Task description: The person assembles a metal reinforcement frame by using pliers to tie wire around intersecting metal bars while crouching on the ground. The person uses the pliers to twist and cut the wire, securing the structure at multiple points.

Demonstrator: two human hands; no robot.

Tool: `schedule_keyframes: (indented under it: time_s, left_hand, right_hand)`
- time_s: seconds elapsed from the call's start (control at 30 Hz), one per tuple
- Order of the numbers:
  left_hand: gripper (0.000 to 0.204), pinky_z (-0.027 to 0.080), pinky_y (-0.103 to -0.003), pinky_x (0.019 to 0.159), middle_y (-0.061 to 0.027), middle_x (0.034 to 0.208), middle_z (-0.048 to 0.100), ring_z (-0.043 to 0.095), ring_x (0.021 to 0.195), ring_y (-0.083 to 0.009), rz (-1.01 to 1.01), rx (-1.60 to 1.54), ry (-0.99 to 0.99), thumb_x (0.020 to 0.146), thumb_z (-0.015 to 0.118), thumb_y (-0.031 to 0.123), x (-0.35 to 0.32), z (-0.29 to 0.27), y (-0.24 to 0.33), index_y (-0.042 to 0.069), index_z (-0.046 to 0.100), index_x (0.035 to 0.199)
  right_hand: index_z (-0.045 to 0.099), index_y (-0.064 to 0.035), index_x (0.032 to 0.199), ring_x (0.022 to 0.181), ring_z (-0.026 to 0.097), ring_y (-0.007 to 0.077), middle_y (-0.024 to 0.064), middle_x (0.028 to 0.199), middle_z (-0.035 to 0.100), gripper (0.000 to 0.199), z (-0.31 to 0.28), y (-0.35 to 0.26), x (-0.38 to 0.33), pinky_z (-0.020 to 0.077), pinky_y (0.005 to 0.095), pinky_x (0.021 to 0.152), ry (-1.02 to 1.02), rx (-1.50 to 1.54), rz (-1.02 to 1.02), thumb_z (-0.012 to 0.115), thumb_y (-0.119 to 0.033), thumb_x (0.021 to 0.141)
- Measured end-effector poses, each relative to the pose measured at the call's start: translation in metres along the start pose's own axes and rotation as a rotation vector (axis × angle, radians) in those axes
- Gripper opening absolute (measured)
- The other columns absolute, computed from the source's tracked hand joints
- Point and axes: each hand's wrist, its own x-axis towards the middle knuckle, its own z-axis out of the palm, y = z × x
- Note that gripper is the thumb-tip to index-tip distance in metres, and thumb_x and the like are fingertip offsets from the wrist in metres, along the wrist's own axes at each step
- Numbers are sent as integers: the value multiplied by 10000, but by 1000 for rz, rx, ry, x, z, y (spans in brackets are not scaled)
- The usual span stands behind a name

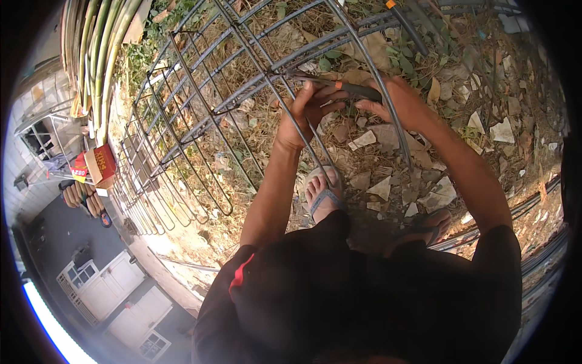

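A dark hand tool with a black handle and an orange band [361, 90] lies across the bars between my two hands. My left hand [296, 121] is closed about its narrower end, thumb up, fingers curled below, beside a thin bar of the steel rebar cage [213, 113]. At the thick end of the handle, my right hand [403, 104] grips with the thumb underneath; a bent steel bar [377, 76] passes in front of this hand. The tool's working end is hard to make out among the bars. Farther off, another black handle with an orange tip [409, 29] shows.
Broken tile pieces [380, 188], dry grass and leaves cover the ground around my sandalled feet [323, 191]. Green stalks [100, 54] stand at the far left, above a red box [101, 165]. Long dark rods [539, 250] lie at the right. White doors [113, 276] show at lower left.
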Motion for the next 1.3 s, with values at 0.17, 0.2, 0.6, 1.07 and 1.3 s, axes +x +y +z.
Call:
schedule_keyframes:
  time_s: [0.17, 0.2, 0.6, 1.07, 1.3]
  left_hand:
    - [657, 509, -470, 1034, -135, 1205, 707, 665, 1156, -343, -31, -284, -31, 1009, 541, 612, -3, 4, -5, 2, 642, 1229]
    - [667, 520, -457, 1018, -123, 1182, 706, 670, 1130, -326, -87, -202, 89, 1001, 534, 638, -2, -1, -7, 13, 642, 1207]
    - [586, 377, -552, 1174, -133, 1463, 536, 457, 1422, -337, -66, -331, -191, 956, 738, 375, 7, -12, -72, 66, 540, 1414]
    - [508, 522, -393, 869, -155, 1182, 715, 643, 1009, -234, 210, -34, 2, 1088, 436, 521, 51, 25, -27, 71, 587, 905]
    - [414, 540, -396, 866, -197, 1212, 707, 664, 1009, -242, 288, 134, -63, 1015, 630, 454, 49, 13, -38, 42, 616, 1053]
  right_hand:
    - [701, 9, 825, 549, 637, 145, 60, 644, 669, 313, -33, 16, 31, 497, 317, 530, -275, 342, 87, 799, -274, 913]
    - [702, 8, 823, 547, 634, 126, 58, 656, 676, 301, -33, 20, 34, 491, 312, 518, -233, 340, 72, 804, -261, 909]
    - [693, 36, 928, 489, 603, 123, 71, 703, 645, 264, -23, 44, 37, 479, 282, 416, -627, 988, 288, 798, -203, 887]
    - [525, -15, 1360, 984, 672, 329, 198, 1138, 646, 731, 25, -5, -15, 546, 446, 862, 385, -539, -22, 844, -114, 709]
    - [477, -80, 1470, 831, 666, 339, 155, 1004, 654, 772, 41, 7, 9, 554, 459, 776, 322, -131, 46, 828, -151, 786]
